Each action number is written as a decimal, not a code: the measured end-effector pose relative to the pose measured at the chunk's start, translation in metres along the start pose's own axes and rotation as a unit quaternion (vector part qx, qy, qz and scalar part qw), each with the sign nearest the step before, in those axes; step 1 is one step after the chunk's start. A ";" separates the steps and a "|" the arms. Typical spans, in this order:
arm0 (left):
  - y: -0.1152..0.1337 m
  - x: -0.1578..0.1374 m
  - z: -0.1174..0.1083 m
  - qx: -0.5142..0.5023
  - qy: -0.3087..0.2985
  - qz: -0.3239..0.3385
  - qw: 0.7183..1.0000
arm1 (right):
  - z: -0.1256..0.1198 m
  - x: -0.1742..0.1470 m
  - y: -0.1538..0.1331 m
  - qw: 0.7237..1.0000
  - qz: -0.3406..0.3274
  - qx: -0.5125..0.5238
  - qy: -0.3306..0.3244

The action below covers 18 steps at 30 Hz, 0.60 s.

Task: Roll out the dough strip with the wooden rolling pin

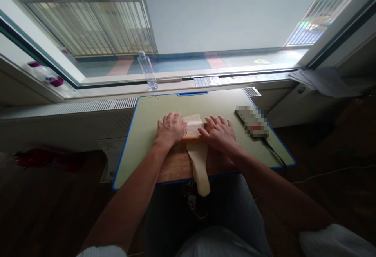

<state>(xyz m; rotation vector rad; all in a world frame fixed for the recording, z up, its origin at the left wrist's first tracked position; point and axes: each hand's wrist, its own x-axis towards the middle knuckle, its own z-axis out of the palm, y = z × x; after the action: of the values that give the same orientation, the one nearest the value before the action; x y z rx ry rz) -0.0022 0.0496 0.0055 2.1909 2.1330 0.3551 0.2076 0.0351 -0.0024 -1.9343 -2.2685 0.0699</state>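
Observation:
A thin sheet of pale dough (199, 161) lies over a brown wooden board (173, 167), and its narrow near end hangs past the table's front edge. Across the dough runs a wooden rolling pin (192, 139); only its middle shows between my hands. My left hand (171, 127) rests palm down on the pin's left part, fingers stretched forward. On the right part lies my right hand (219, 131), also palm down, its fingers spread and its thumb pointing inward beside the dough. Both hands hide the ends of the pin.
The small green table (138, 143) has a blue rim. A phone (252, 122) with a black cable lies at its right side. On the windowsill beyond stand a clear bottle (148, 71) and a keypad-like white object (207, 81). Papers (326, 80) lie farther right.

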 end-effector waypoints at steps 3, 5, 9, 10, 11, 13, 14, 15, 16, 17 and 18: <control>0.000 -0.011 -0.001 0.007 0.004 0.009 1.000 | 0.002 -0.015 -0.002 1.000 -0.006 -0.014 0.023; 0.001 -0.018 -0.001 0.015 0.003 0.010 1.000 | 0.001 -0.022 -0.003 0.999 -0.011 -0.018 0.029; 0.003 -0.035 -0.002 0.030 0.007 0.015 0.999 | -0.003 -0.035 -0.004 0.999 -0.025 -0.013 0.037; 0.004 -0.041 -0.002 0.034 0.011 0.018 0.999 | -0.003 -0.039 -0.004 0.999 -0.026 -0.012 0.037; 0.006 -0.047 -0.002 0.038 0.017 0.019 0.999 | -0.003 -0.043 -0.004 0.999 -0.027 -0.012 0.037; 0.007 -0.059 -0.001 0.044 0.030 0.022 0.998 | -0.002 -0.052 -0.004 0.999 -0.027 -0.013 0.036; 0.008 -0.065 -0.001 0.046 0.037 0.024 0.998 | -0.001 -0.057 -0.004 0.999 -0.027 -0.014 0.036; 0.009 -0.070 0.000 0.048 0.044 0.026 0.998 | 0.000 -0.062 -0.004 0.999 -0.029 -0.015 0.037; 0.009 -0.075 0.001 0.050 0.050 0.028 0.997 | 0.002 -0.066 -0.003 0.999 -0.030 -0.017 0.038; 0.010 -0.079 0.001 0.051 0.054 0.029 0.997 | 0.003 -0.070 -0.003 0.998 -0.031 -0.018 0.041; 0.010 -0.081 0.002 0.053 0.056 0.029 0.997 | 0.004 -0.072 -0.003 0.998 -0.032 -0.019 0.045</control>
<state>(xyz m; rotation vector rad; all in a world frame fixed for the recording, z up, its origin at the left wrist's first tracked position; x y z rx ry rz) 0.0069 -0.0314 -0.0036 2.3474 2.1964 0.3864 0.2150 -0.0363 -0.0122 -1.8414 -2.2873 -0.0655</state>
